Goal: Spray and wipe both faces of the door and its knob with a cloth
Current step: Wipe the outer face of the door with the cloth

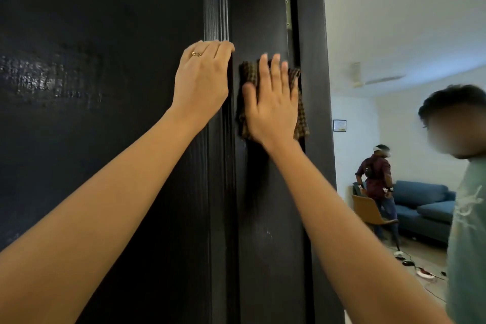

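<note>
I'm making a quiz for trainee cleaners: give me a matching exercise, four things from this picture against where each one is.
Things: 1 cloth; 2 ring; 3 sofa; 4 hinge.
Places: A on a finger of the left hand; B pressed to the door under the right hand; C in the room beyond the doorway; D on the door's edge, above the cloth.
Pairs: 1-B; 2-A; 3-C; 4-D.

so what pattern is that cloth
Brown-and-dark checks on the cloth, pressed against the door by the right hand; seen in the head view.
</note>
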